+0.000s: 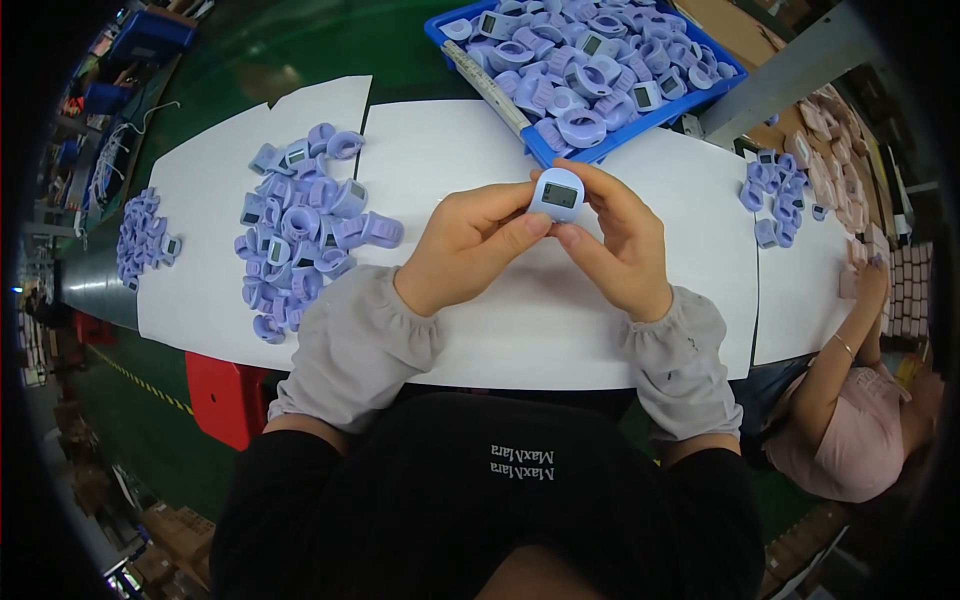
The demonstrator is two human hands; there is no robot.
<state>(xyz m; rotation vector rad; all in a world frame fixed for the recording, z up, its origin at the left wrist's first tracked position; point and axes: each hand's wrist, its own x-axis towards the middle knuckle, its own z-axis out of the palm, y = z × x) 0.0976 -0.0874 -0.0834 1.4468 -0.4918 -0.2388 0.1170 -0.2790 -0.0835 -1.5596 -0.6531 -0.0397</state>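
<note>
Between my two hands, above the white tabletop [490, 340], is a lilac ring-shaped device [558, 192] with a round face and a small grey display turned up toward me. My left hand [470, 245] pinches its left side with thumb and fingers. From the right, my right hand [625, 245] grips the same device, its thumb at the lower edge and its fingers behind the top. Dark marks show on the display. To the left of my left hand lies a loose heap of similar lilac devices [300, 222], some with displays upward.
A blue crate [640, 128] full of similar devices stands beyond my hands, near a grey metal post [780, 75]. Smaller heaps lie at far left [148, 238] and right [775, 195]. A co-worker [845, 430] sits at right by stacked pink boxes [828, 150]. A red stool [226, 400] stands lower left.
</note>
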